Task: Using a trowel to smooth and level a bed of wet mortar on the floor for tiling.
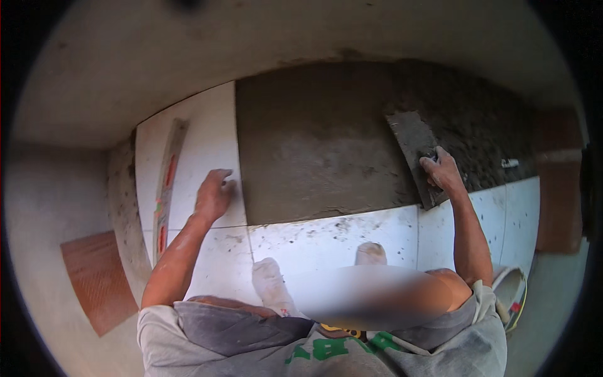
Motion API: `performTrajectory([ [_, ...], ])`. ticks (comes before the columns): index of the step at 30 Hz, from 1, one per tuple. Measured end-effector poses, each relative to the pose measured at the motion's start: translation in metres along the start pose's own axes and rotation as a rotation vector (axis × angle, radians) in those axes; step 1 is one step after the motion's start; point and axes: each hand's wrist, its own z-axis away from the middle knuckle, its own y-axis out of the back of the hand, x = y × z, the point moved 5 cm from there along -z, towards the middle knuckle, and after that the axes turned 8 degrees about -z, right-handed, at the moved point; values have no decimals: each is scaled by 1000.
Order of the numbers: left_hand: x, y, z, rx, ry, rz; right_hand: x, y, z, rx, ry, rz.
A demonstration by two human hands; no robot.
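Observation:
My right hand is closed round the handle of a flat rectangular steel trowel. The blade, smeared with grey mortar, lies over the border between smooth mortar on its left and rough, lumpy mortar on its right. Over on the left, my left hand hovers above a white floor tile, near that tile's edge with the mortar. Its fingers are loosely bent and apart, and nothing shows in them. Beside this hand a long spirit level lies on the white tiles.
My socked feet stand on white tiles spattered with mortar. A bucket stands at the lower right. Reddish-brown tiles lean at the left, others at the right. A small white scrap sits on the rough mortar. Walls surround the strip.

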Motion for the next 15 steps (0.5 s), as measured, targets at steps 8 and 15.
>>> performTrajectory([
  [8, -25, 12, 10, -21, 134, 6, -201, -132, -15, -10, 623, 393],
  [15, -59, 2, 13, -48, 206, 122, -264, -229, -75, 104, 819, 639],
])
